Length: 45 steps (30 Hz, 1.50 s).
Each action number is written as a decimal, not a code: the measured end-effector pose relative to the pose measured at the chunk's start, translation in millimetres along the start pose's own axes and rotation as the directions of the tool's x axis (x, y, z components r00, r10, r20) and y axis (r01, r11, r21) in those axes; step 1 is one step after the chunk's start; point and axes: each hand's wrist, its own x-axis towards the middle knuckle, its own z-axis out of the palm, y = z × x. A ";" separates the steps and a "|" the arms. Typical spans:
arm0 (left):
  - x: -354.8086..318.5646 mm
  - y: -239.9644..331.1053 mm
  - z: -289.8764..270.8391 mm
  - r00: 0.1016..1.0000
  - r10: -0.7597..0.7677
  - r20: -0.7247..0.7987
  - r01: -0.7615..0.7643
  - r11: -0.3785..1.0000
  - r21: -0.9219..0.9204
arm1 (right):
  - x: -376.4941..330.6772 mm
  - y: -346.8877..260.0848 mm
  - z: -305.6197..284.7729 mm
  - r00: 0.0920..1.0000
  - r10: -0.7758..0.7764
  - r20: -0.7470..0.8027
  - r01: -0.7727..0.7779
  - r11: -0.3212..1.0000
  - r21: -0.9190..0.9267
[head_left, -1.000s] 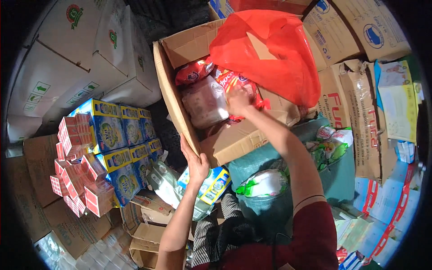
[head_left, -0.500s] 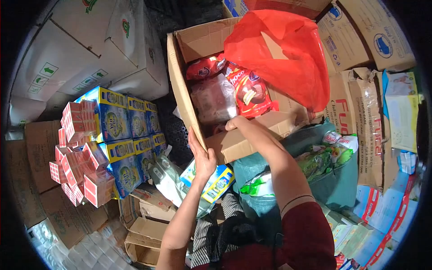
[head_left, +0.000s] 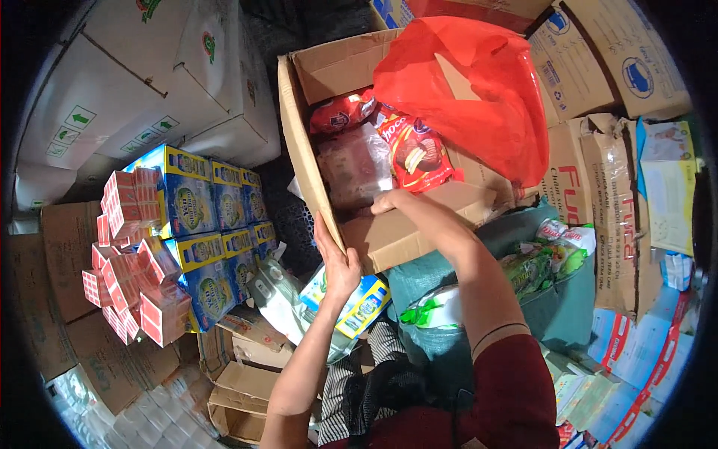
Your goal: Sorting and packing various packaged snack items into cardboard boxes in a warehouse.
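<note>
An opened cardboard box (head_left: 290, 142) stands tilted in front of me. Inside are red snack packs, among them a chocolate-pie bag (head_left: 420, 153), beside a clear plastic-wrapped pack (head_left: 355, 168). My left hand (head_left: 340, 266) grips the box's near left corner, its fingers along the outside of the left flap and its thumb toward me. My right hand (head_left: 390, 202) reaches over the near flap (head_left: 419, 232), with curled fingers at that flap's inner edge; the fingertips are partly hidden. A red plastic bag (head_left: 471, 90) drapes over the box's far right side.
Blue-and-yellow cartons (head_left: 191, 198) and red-and-white small boxes (head_left: 134, 262) are stacked at the left. Close by on the right stands a teal sack (head_left: 557, 310) of green packets. Large white boxes (head_left: 127, 82) rise at the far left; brown cartons (head_left: 594, 194) line the right.
My right hand has shifted slightly at the near flap, and its elbow has moved right. The near flap lies farther inward over the red packaging beneath it. My left hand stays put.
</note>
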 end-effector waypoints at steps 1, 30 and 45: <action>0.4 -0.3 -0.8 1.000 0.008 0.004 -0.008 1.000 0.008 | -6.8 0.2 -3.8 1.000 0.001 0.002 -0.001 1.000 0.005; -34.5 75.1 -63.1 0.913 -0.151 0.378 0.237 0.952 -0.192 | -344.5 -94.3 -45.8 0.268 -0.404 -0.875 0.202 0.911 -0.359; -99.4 68.4 -48.4 0.928 0.143 0.344 -0.050 0.963 -0.264 | -376.9 -13.4 -38.1 0.668 0.250 -0.701 -0.233 0.965 0.122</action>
